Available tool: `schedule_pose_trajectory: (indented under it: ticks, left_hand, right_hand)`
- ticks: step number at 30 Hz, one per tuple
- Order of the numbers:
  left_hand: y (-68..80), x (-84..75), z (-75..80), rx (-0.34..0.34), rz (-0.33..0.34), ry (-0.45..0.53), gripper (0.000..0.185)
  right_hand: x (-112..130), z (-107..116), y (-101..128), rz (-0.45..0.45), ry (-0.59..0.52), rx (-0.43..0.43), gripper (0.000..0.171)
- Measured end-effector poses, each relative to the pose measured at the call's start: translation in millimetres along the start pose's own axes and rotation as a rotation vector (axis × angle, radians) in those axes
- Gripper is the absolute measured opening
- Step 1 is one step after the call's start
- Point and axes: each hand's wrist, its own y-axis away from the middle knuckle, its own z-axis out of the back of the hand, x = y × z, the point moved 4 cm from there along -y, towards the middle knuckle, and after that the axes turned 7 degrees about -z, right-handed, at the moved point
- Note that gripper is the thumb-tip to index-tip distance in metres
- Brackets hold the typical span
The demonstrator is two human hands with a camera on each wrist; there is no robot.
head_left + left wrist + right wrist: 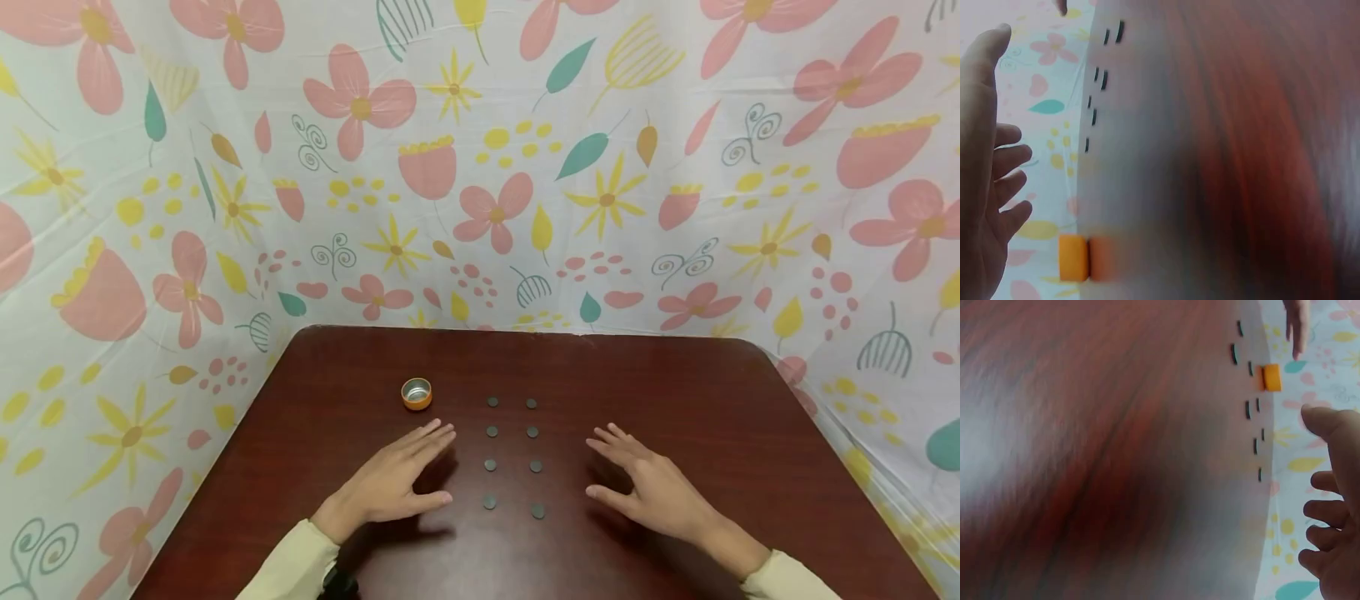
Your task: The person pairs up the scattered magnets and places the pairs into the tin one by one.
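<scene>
From my head view, 8 small dark coins lie on the dark red table in 2 columns of 4, and I take that grid as my landmark. My left hand hovers or rests just left of the grid's nearer rows, fingers straight and relaxed, gripping nothing; my right hand sits just right of the same rows, fingers spread loosely, also holding nothing. Neither hand touches a coin. A small orange cap with a silvery inside stands left of the grid's far row, beyond my left fingertips. Only this view shows the whole layout and the flowered cloth behind the table. The left wrist view looks edge-on across the tabletop, so the coins appear as thin dark slivers and the cap as an orange block, with my open palm beside them. The right wrist view shows the coins edge-on too, the cap beyond them, and my loosely curled fingers.
</scene>
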Motion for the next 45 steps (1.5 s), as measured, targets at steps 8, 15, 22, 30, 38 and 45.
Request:
schedule_pose_trajectory:
  ticks: [8, 15, 22, 30, 38, 45]
  left_hand:
    - [-13.4, -9.8, -13.6, -0.003, -0.047, 0.148, 0.074]
    - [-21.1, -9.2, -25.6, -0.039, -0.055, 0.314, 0.063]
    - [-31.1, -11.8, -35.4, -0.033, -0.092, 0.376, 0.048]
    - [-36.9, -14.2, -42.5, -0.058, -0.138, 0.354, 0.036]
    - [-37.3, -14.1, -48.5, -0.05, -0.08, 0.381, 0.032]
    - [-37.7, -13.9, -53.8, -0.026, -0.014, 0.402, 0.026]
  right_hand:
    - [12, -17, -5, 0.068, -0.11, 0.063, 0.057]
    - [19, -28, -7, 0.122, -0.188, 0.061, 0.044]
    - [27, -37, -9, 0.143, -0.256, 0.069, 0.038]
    - [33, -49, -11, 0.162, -0.261, 0.083, 0.029]
    - [34, -58, -11, 0.137, -0.257, 0.126, 0.025]
    - [37, -61, -12, 0.133, -0.254, 0.121, 0.022]
